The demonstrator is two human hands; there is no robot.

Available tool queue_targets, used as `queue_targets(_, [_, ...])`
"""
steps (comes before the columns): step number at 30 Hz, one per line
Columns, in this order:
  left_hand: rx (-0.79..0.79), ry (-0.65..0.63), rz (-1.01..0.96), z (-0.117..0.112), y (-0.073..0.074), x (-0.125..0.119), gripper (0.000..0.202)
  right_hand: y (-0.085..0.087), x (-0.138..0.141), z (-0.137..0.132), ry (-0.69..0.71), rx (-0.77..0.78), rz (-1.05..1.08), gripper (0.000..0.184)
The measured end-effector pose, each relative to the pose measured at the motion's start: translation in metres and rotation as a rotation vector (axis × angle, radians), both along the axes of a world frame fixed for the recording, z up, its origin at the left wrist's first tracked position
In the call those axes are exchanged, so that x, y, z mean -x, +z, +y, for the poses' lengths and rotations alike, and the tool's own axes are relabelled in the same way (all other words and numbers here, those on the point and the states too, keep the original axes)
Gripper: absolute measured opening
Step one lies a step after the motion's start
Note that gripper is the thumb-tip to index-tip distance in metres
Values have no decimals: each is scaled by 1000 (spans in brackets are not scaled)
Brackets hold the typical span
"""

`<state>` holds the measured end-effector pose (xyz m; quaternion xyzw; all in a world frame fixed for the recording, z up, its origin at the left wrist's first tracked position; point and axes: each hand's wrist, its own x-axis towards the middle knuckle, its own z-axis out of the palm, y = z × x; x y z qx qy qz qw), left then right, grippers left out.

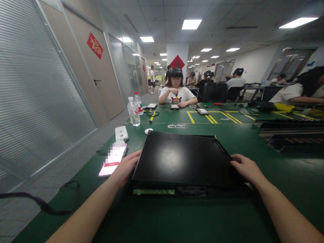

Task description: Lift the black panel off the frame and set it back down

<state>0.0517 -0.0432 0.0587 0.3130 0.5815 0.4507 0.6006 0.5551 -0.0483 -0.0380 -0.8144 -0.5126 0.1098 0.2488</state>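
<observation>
Black panel (182, 158) is lying nearly flat on the green mat (177, 219), its long axis running left to right between the 2 hands. The left hand (125, 168) is clasping its left edge and the right hand (246, 168) its right edge, both equally near. A phone (112, 163) is lying just beside the left hand. 1 co-worker (176, 92) is sitting across the open office, beyond 2 water bottles (133, 112).
</observation>
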Motion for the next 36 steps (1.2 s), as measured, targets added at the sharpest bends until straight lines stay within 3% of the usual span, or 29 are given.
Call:
queue_targets(12, [-24, -35, -6, 7, -11, 6, 31, 3, 1, -1, -11, 25, -8, 34])
queue_targets(18, [-77, -135, 8, 6, -18, 13, 53, 4, 2, -1, -12, 30, 15, 36])
queue_targets(23, [-124, -189, 57, 8, -25, 19, 58, 3, 1, -1, -21, 21, -5, 34])
queue_targets(30, [-225, -226, 102, 6, -21, 21, 85, -8, -7, 4, -16, -7, 26, 35])
queue_targets(36, [-343, -179, 72, 7, -25, 19, 82, -12, -10, 5, -24, -36, 66, 36])
